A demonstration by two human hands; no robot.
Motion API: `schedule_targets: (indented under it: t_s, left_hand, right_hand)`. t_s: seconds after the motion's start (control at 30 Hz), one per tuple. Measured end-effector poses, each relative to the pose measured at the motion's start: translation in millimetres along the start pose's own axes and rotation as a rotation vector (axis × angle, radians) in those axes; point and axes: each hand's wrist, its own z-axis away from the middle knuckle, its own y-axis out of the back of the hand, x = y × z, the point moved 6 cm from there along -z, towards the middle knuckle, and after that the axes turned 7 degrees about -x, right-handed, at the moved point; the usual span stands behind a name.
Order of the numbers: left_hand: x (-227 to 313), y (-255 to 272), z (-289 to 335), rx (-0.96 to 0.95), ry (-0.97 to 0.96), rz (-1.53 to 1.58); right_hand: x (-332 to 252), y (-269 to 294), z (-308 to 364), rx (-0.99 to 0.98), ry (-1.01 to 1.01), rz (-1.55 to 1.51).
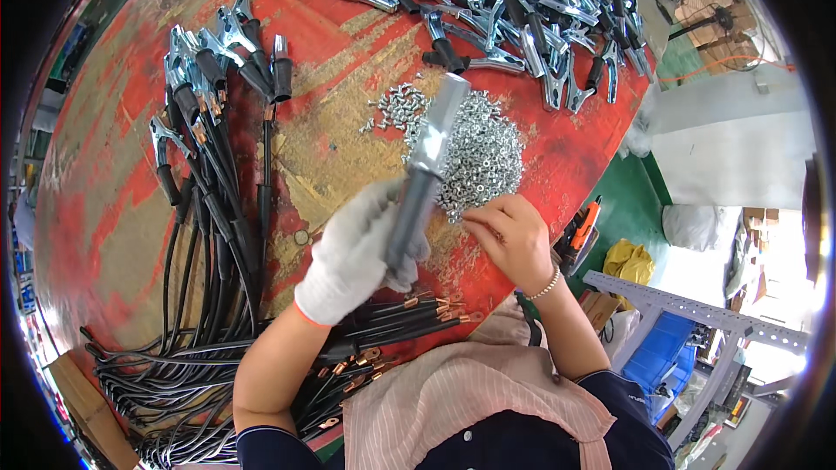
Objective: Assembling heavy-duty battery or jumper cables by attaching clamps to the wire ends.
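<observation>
A metal spring clamp [428, 152] with a black sleeved handle stands tilted over the table, blurred a little. My left hand [353, 248], in a white glove, is closed round its black handle. Behind and beside the clamp spreads a heap of small shiny nuts [488, 157], with loose screws [402, 106] at its upper left. My bare right hand [514, 239] reaches the heap's near edge, thumb and forefinger pressed together. Nuts lie right at those fingertips; whether one is pinched between them I cannot make out.
More clamps [522, 9] are piled at the far right. Black cables with clamps attached [209, 113] lie on the left, and cables with copper lugs [383, 331] lie near my body. The worn red table [331, 43] ends at the right, beside an orange-handled tool [582, 231].
</observation>
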Motion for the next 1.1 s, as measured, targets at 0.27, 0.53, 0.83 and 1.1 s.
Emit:
schedule_targets:
  t_s: [0.27, 0.53, 0.83, 1.1]
  left_hand:
    - [-3.3, 5.4, -1.9, -0.015, 0.064, 0.039]
    - [-7.4, 2.5, -4.1, -0.063, 0.081, 0.034]
    - [6.3, -6.4, 3.9, -0.028, -0.087, -0.492]
    - [4.7, -2.7, 3.7, 0.027, -0.175, -0.725]
  right_hand:
    - [-7.6, -5.8, -4.7, 0.037, 0.009, 0.040]
    - [-3.5, -6.4, -9.0, -0.038, -0.002, 0.004]
    - [-41.1, 24.0, -36.6, 0.177, 0.051, -0.369]
    - [-51.8, 20.4, -43.2, 0.169, 0.044, -0.377]
